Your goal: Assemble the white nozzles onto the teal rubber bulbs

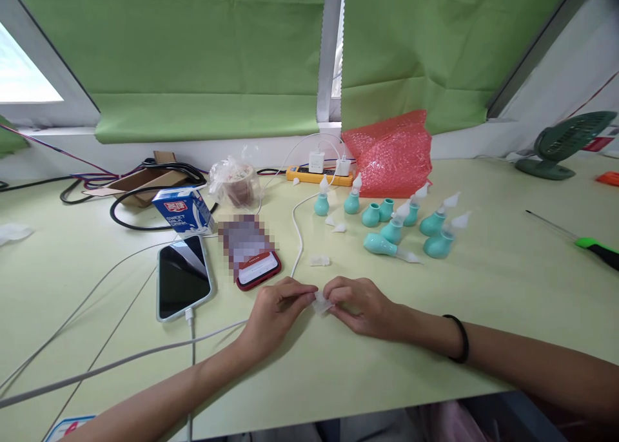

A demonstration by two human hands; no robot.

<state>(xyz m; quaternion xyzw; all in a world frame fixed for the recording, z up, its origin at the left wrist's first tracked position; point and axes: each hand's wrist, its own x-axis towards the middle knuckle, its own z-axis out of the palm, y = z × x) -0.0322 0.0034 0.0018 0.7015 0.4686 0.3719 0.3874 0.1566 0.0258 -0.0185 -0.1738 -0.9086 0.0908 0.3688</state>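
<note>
translucent white piece (321,303) | thin, irregular | left fingers (298,290), right fingers (340,292): both pinched together on it

There are nine teal bulbs (391,232) and two phones (184,281).

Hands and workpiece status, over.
Left hand, right hand: both pinching translucent piece. Piece between them, partly covered. White cable passes beneath left hand.

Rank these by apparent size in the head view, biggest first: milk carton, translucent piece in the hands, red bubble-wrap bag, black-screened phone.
1. Red bubble-wrap bag
2. Black-screened phone
3. Milk carton
4. Held translucent piece, partly covered but clearly smallest

The phone lies nearer the camera than the carton, so their true order is unsure.
</note>
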